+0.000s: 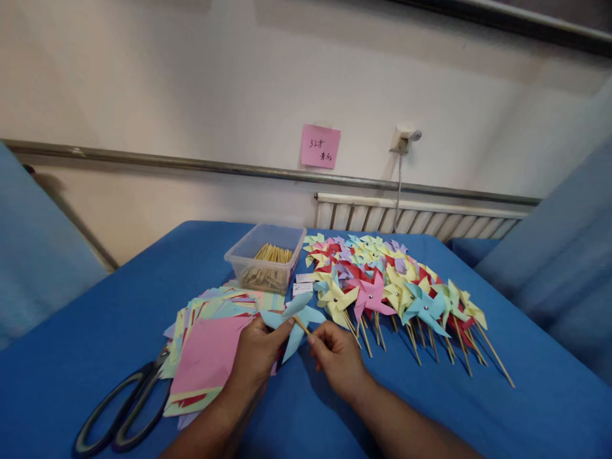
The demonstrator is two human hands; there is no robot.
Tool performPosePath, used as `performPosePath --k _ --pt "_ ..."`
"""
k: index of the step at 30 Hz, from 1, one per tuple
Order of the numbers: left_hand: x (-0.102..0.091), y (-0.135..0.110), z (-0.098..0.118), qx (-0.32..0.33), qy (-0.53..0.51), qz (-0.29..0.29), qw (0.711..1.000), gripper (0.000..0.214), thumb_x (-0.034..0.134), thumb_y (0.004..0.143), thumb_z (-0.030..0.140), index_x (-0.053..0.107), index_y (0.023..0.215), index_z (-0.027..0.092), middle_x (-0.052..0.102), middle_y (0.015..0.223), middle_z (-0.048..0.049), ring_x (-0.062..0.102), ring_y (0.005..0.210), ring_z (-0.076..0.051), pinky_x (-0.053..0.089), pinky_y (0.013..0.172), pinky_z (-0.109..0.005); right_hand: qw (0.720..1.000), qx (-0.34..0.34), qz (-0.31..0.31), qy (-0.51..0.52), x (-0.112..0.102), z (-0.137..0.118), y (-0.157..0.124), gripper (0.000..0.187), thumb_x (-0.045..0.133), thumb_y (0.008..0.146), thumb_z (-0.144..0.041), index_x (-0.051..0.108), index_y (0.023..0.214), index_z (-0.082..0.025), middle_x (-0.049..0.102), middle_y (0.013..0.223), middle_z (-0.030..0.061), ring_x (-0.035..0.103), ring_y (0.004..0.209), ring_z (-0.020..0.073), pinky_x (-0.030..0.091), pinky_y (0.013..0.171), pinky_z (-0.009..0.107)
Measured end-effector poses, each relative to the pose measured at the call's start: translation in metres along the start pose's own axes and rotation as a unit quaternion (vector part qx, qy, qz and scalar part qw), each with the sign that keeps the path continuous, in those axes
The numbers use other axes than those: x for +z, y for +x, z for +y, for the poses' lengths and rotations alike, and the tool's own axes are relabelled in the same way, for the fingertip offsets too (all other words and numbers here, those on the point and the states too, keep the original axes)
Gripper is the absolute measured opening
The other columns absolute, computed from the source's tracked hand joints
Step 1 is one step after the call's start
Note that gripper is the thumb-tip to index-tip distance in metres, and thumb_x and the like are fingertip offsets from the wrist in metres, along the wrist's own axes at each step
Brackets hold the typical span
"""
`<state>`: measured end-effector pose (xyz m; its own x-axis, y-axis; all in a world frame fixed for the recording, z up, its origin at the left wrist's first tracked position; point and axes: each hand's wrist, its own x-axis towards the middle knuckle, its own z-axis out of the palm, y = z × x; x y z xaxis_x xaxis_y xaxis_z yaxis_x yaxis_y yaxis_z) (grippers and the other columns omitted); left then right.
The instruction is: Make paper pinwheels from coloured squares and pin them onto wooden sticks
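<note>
Being pinched between the thumb and fingers of the left hand [255,347], a light blue paper pinwheel [299,305] is held up over the middle of the blue-covered table [215,245], with its blades spread. A thin wooden stick [301,326] is laid against it, its upper end pressed by the left thumb and its lower part nipped between the thumb and fingertips of the right hand [338,356]. Whether stick and paper are already joined cannot fairly be told, as the meeting point is partly covered by the thumb.

Beside and beneath the left hand, coloured paper sheets [210,350] are heaped in a loose stack, topped by a pink one. Toward the table's left edge, the stack is flanked by black-handled scissors [128,398]. Behind the stack, near the far edge, a clear plastic box [235,255] is partly filled with short wooden sticks [273,254]. Two white labels [303,289] are placed just beside it.

Right of the labels, finished pinwheels [371,294] in several colours are massed toward the far right corner, their sticks pointed at the near side. Beyond the far edge, a pink note [320,146] is fixed to the wall [191,95].
</note>
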<state>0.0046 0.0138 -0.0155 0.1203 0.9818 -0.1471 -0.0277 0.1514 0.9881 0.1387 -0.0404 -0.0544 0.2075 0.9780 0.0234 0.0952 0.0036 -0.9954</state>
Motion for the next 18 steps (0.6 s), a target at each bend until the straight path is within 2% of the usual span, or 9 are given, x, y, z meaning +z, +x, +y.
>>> performPosePath --k 3,13,18 --pt "0.0 0.002 -0.002 0.005 0.006 0.009 1.0 0.033 0.078 0.058 0.04 0.07 0.074 0.013 0.069 0.064 -0.0032 0.064 0.061 -0.021 0.046 0.054 -0.027 1.0 -0.002 0.002 -0.012 0.0 0.002 0.0 0.022 0.055 0.082 -0.035 0.054 0.069 -0.018 0.051 0.054 -0.0056 0.046 0.04 0.0082 0.033 0.04 0.019" --pt "0.002 -0.003 0.002 -0.004 0.007 0.017 1.0 0.029 0.078 0.056 0.037 0.068 0.071 0.013 0.067 0.057 -0.0001 0.057 0.05 -0.016 0.042 0.047 -0.024 1.0 -0.019 -0.011 -0.01 -0.002 -0.002 -0.002 0.02 0.055 0.084 -0.033 0.054 0.07 -0.018 0.051 0.055 -0.0053 0.047 0.043 0.0087 0.035 0.043 0.02" --pt "0.002 -0.003 0.005 -0.018 0.025 0.034 0.999 0.03 0.076 0.058 0.038 0.068 0.071 0.013 0.063 0.051 0.0021 0.051 0.043 -0.013 0.038 0.043 -0.023 0.998 -0.057 -0.016 -0.011 -0.002 -0.01 -0.005 0.021 0.056 0.085 -0.032 0.056 0.07 -0.017 0.051 0.056 -0.0048 0.046 0.047 0.0092 0.035 0.048 0.021"
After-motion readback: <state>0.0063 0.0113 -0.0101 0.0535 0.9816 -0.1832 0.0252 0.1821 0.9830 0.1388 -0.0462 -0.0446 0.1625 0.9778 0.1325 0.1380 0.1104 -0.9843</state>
